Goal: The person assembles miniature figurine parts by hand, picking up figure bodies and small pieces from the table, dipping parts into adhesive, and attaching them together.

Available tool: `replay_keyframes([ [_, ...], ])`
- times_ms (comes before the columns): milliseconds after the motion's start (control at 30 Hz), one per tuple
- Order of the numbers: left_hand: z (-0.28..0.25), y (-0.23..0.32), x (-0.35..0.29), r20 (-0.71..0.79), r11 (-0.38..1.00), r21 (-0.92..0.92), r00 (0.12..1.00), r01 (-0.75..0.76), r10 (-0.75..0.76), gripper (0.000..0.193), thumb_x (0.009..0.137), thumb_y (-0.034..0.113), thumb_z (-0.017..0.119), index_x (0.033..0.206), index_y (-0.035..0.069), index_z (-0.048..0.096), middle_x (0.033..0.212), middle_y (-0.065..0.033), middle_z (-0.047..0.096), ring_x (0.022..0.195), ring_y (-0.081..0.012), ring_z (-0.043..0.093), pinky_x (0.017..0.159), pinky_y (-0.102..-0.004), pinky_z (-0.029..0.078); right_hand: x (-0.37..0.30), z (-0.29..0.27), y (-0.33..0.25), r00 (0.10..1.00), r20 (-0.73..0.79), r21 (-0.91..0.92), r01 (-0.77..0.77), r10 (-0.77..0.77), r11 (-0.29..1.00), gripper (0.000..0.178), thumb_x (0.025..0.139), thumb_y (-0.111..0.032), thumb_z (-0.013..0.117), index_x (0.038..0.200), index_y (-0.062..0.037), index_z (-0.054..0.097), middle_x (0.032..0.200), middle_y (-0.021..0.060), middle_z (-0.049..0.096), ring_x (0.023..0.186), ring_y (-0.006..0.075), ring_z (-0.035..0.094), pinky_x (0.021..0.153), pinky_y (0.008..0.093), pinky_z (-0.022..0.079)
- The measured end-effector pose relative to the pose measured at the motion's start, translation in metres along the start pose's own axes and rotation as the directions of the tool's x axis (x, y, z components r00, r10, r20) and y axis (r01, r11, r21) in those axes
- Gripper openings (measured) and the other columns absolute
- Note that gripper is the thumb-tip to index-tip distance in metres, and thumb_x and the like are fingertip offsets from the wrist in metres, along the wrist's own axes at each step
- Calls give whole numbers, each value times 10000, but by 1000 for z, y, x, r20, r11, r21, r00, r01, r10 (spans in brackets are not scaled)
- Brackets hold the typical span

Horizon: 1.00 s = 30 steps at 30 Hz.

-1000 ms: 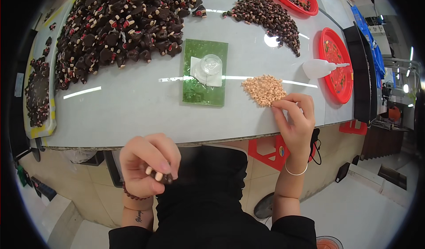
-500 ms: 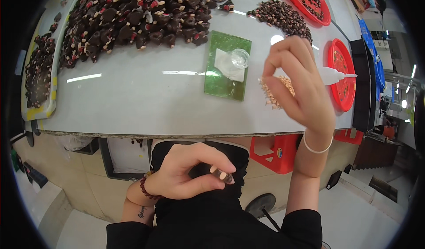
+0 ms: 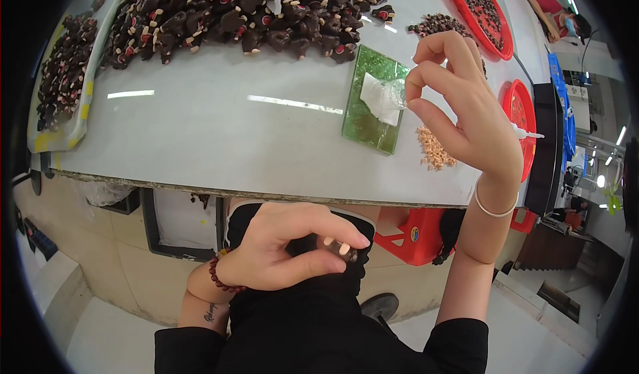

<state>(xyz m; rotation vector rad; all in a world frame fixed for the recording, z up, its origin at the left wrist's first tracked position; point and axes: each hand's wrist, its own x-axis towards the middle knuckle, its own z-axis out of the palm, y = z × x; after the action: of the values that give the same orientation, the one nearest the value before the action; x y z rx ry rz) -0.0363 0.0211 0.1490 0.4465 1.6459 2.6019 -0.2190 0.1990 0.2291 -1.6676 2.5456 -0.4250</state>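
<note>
My left hand (image 3: 283,247), in front of the table edge, pinches a small dark brown figure piece (image 3: 351,255) with beige pegs on it. Thumb and index finger hold it; part of it is hidden. Over the table, my right hand (image 3: 459,108) has its thumb and index finger brought close together beside a small clear dish (image 3: 394,96). Whatever lies between those fingertips is too small to make out. The dish rests on a white tissue (image 3: 381,111), which lies on a green glass plate (image 3: 355,126). Below my right hand is a pile of tiny beige pieces (image 3: 436,153).
A large heap of dark brown pieces (image 3: 226,14) covers the table's far left. Left of it stands a tray (image 3: 83,118) of similar pieces. Small brown bits (image 3: 436,25) lie at the back right, near two red trays (image 3: 504,44). A white nozzle bottle (image 3: 526,133) lies at the right.
My right hand has moved from over the beige pieces to beside the clear dish. The view has shifted. My left hand keeps hold of the brown piece, turned slightly.
</note>
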Motion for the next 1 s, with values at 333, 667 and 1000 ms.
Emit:
replay_keyframes([
  [333, 11, 6, 0, -211, 998, 12, 976, 62, -58, 303, 737, -15, 708, 1032, 18, 650, 804, -45, 655, 627, -93, 563, 579, -206, 439, -38, 26, -71, 877, -295, 826, 35, 379, 562, 53, 697, -8, 569, 743, -4, 543, 944, 119, 473, 899, 245, 551, 832, 367, 447],
  [667, 24, 12, 14, -44, 770, 631, 985, -100, 164, 353, 687, 241, 787, 936, 24, 664, 660, -43, 625, 545, -149, 585, 497, -226, 438, -72, 55, -115, 689, -53, 984, -88, 722, 156, 264, 795, -225, 632, 722, -32, 467, 838, 100, 496, 785, 235, 632, 846, 428, 520],
  [1000, 41, 6, 19, -37, 692, 710, 975, -130, 221, 342, 681, 207, 788, 952, 38, 666, 679, -48, 630, 540, -162, 580, 481, -240, 437, -88, 58, -110, 700, -114, 952, -127, 705, 280, 248, 788, -195, 624, 722, -20, 460, 880, 113, 492, 788, 214, 627, 857, 426, 515],
])
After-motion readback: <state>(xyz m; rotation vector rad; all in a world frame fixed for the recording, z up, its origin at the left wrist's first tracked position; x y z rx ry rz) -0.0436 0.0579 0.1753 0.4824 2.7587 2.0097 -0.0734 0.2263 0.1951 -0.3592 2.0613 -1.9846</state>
